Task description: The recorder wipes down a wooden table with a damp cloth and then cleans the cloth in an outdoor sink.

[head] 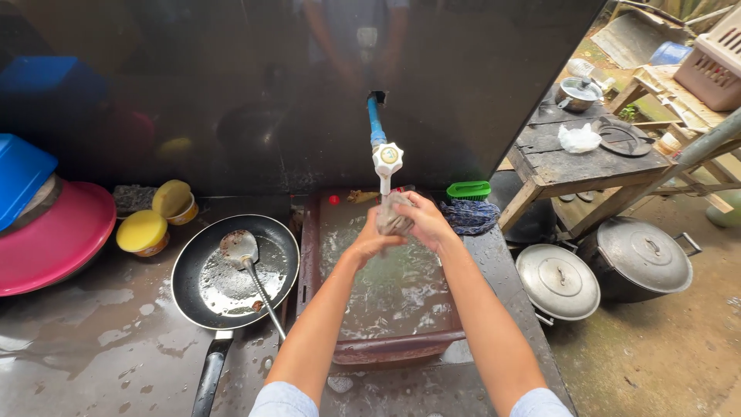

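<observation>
- Scrubbing pad [394, 220], greyish and crumpled, sits between both hands just under the white tap [387, 161], above the water-filled sink basin [309, 255].
- Left hand [373, 241] is closed on the pad's lower side, fingers curled around it.
- Right hand [427, 220] clamps the pad from above and to the right, touching the left hand.
- Black frying pan [231, 270] rests on the wet counter [108, 340] just left of the basin, with a metal ladle [247, 266] lying in it.
- Two yellow tubs [158, 216] stand near the pan, beside a pink basin [54, 239].
- Green brush [468, 189] and a dark cloth [471, 216] lie right of the hands.
- Two lidded metal pots [602, 270] stand on the ground at the right.
</observation>
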